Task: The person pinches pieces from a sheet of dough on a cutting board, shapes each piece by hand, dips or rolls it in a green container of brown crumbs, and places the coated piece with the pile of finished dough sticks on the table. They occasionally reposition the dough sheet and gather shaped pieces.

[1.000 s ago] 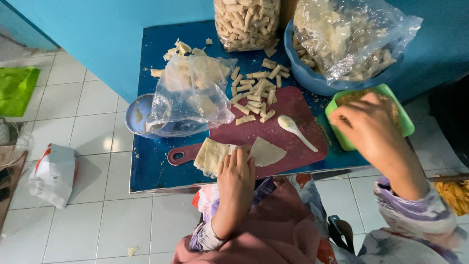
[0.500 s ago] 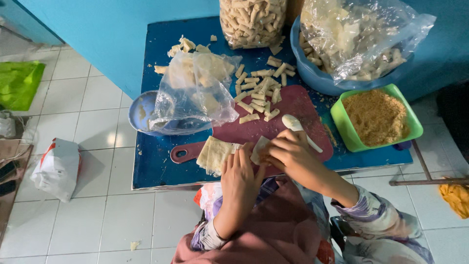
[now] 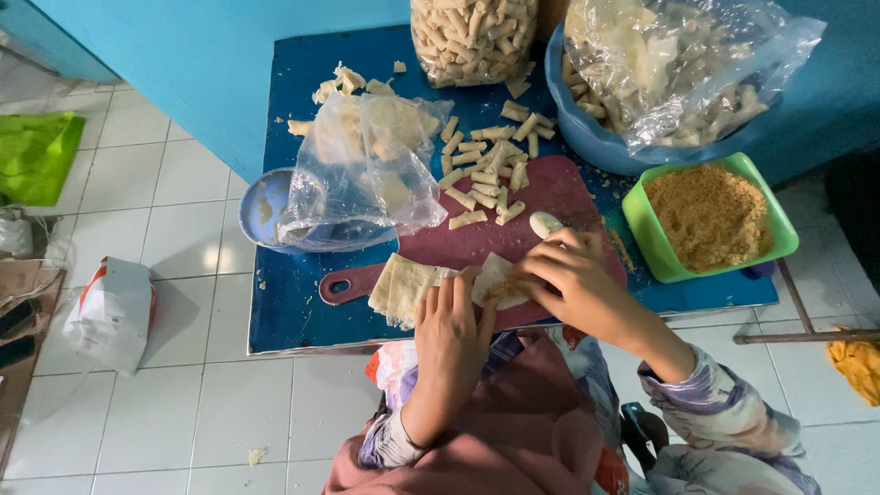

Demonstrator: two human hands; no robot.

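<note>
a low blue worktop [image 3: 284,312] stands on a white tiled floor [image 3: 183,229] against a teal wall [image 3: 229,64], in soft daylight.

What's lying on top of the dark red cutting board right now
On the cutting board lie small rolled pastry sticks, a stack of wrappers, and one wrapper with brown filling. The right hand covers most of a white spoon.

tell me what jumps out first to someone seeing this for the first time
The two hands at bottom centre: the left hand presses a stack of pale wrappers on a dark red cutting board, and the right hand pinches one filled wrapper. To the right sits a bright green tub of brown crumbs.
</note>
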